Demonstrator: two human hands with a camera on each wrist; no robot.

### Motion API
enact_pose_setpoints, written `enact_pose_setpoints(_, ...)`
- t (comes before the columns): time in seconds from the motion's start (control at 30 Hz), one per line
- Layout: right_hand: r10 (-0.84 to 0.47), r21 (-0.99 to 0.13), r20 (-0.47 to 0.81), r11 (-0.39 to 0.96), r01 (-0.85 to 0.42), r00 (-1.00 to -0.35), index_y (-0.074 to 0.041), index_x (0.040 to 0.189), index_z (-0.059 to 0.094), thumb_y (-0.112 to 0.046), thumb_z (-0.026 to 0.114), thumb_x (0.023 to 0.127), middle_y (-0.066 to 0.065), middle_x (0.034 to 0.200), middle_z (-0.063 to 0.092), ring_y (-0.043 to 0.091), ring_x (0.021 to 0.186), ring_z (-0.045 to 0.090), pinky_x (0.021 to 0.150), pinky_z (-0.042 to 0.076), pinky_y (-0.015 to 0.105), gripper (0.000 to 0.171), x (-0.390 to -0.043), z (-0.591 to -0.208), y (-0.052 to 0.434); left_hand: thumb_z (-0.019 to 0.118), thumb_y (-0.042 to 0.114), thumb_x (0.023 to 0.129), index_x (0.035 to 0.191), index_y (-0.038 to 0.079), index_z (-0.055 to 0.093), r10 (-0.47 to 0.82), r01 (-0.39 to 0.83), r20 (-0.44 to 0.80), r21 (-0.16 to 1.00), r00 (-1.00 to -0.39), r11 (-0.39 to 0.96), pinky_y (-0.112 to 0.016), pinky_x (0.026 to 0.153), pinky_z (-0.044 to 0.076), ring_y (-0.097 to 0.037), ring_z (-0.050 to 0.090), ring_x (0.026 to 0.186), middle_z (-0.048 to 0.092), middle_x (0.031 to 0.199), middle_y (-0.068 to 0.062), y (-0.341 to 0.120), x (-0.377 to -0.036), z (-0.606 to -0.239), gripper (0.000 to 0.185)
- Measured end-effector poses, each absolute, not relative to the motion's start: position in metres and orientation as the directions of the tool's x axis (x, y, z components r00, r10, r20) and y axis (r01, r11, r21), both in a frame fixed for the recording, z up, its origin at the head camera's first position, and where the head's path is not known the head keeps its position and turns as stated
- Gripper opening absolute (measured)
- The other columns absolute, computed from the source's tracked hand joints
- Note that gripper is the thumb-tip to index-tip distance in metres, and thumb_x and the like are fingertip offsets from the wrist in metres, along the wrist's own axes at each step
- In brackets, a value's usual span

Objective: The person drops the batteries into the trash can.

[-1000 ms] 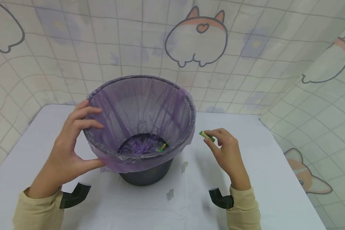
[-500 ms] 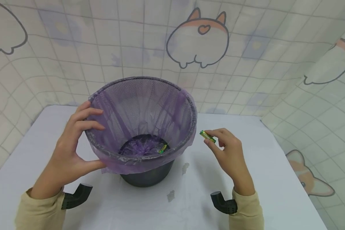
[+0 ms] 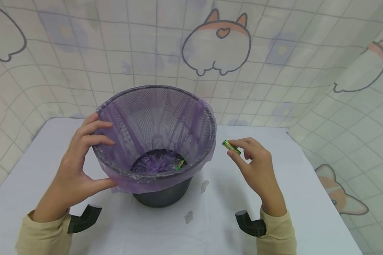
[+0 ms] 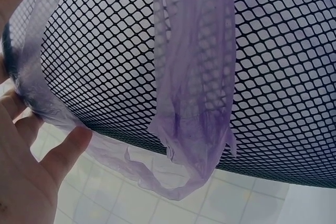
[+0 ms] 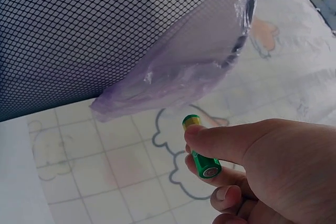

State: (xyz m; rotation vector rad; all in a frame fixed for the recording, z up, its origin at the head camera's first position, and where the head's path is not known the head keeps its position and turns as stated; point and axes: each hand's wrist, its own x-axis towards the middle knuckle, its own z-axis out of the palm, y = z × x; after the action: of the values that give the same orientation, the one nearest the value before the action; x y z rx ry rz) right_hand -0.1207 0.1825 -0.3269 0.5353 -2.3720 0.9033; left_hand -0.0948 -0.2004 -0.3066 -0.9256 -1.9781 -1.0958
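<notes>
While the left hand (image 3: 73, 170) grips the near-left rim of the mesh bin (image 3: 156, 141) at the middle of the table (image 3: 306, 198), the right hand (image 3: 255, 166) pinches a green battery (image 3: 231, 147) just right of the rim. I would lift it clearly over the purple liner (image 3: 131, 180) before releasing, so it joins the battery in the bin (image 3: 179, 164).

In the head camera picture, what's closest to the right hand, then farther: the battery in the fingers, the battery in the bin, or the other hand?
From the right hand:
1. Battery in the fingers, pinched at the fingertips.
2. Battery in the bin, on the bag-lined bottom, to the left.
3. Left hand, gripping the bin's far-left rim.
</notes>
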Motion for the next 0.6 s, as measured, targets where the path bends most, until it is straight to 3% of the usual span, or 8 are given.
enact_pose_setpoints(0.3,-0.171,-0.461,0.656,0.681,-0.569,-0.735,-0.011,0.110,0.072,-0.005,0.077,0.079,0.000,0.089,0.067,0.009,0.067,0.037,0.056,0.028,0.016,0.031,-0.123,-0.310,0.178,0.074,0.056,0.075,0.099,-0.013,0.053,0.248,0.840,0.831,0.391,-0.498,0.377,-0.041,0.124,0.022,-0.040,0.028,0.143,0.051,0.134,-0.019,-0.199,-0.098,-0.306,0.076)
enact_pose_setpoints(0.6,-0.167,-0.439,0.685,0.682,-0.585,-0.709,-0.009,0.103,0.070,-0.003,0.076,0.080,0.001,0.088,0.065,0.008,0.068,0.036,0.058,0.027,0.019,0.025,-0.123,-0.301,0.170,0.074,0.057,0.075,0.099,-0.012,0.053,0.247,0.836,0.826,0.400,-0.506,0.376,-0.041,0.125,0.021,-0.040,0.027,0.143,0.050,0.134,-0.019,-0.201,-0.098,-0.309,0.076)
